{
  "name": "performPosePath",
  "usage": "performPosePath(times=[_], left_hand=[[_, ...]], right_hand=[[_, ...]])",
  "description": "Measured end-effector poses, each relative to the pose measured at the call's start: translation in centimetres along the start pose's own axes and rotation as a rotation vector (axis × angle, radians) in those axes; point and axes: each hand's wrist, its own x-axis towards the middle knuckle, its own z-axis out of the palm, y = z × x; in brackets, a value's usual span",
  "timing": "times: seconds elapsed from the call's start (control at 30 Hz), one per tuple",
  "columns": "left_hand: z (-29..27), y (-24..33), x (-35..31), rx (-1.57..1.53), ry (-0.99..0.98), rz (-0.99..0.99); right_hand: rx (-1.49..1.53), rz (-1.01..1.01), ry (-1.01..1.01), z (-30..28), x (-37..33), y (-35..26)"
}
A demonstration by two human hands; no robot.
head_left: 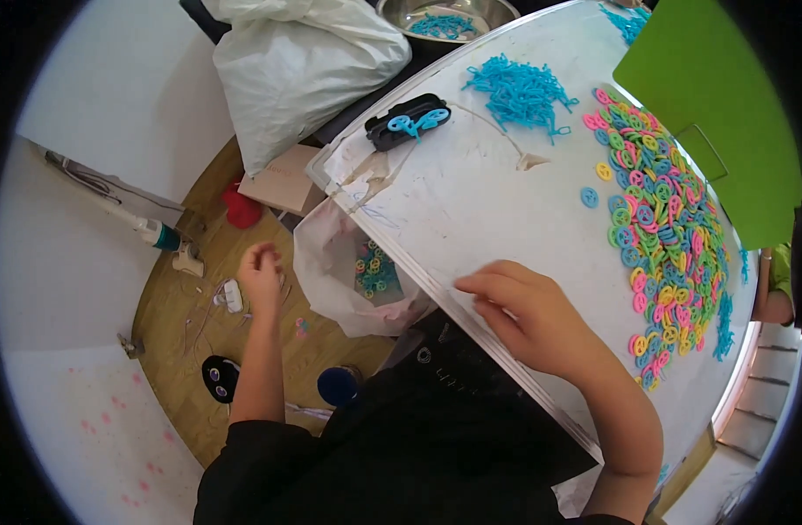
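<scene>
My left hand point(261, 273) hangs beside the white plastic bag point(318, 254), fingers loosely curled and nothing visible in them. Over the table's near edge, my right hand point(514, 306) has its index finger stretched out and thumb apart, with nothing visible in it. A black holder point(385, 136) rests at the table's left corner, with a small blue plastic bicycle point(416, 123) on it. Small blue plastic frames point(521, 92) lie heaped toward the far side. Many small spoked plastic wheels point(668, 232) in pink, yellow, green and blue spread along the right. Coloured pieces point(376, 269) lie inside the bag.
A green board point(724, 105) stands at the table's right edge, with part of another person's arm point(773, 306) beyond it. A metal bowl point(497, 13) with blue pieces and a large white sack point(309, 74) sit at the back. A power strip point(233, 296) and cables lie on the floor.
</scene>
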Motion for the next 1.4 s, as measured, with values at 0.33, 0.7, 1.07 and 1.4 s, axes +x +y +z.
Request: performPosePath(times=[0.33, 0.7, 1.07, 1.4], left_hand=[[-8.6, -25.1, -5.3, 0.538, -0.010, -0.530], [1.5, -27.8, -0.5, 0.785, 0.037, -0.206], [3.1, -27.9, 1.8, 0.548, 0.264, -0.082], [-1.8, -6.4, 1.5, 0.201, 0.317, 0.458]], right_hand=[[-0.056, 0.182, -0.019, 0.1, -2.5, 0.5], [-0.068, 0.245, 0.060, 1.5, -2.6, 0.3], [-0.264, 0.269, 0.031, 2.1, -0.9, 0.2], [-0.191, 0.271, -0.019, 1.4, -4.7, -1.0]])
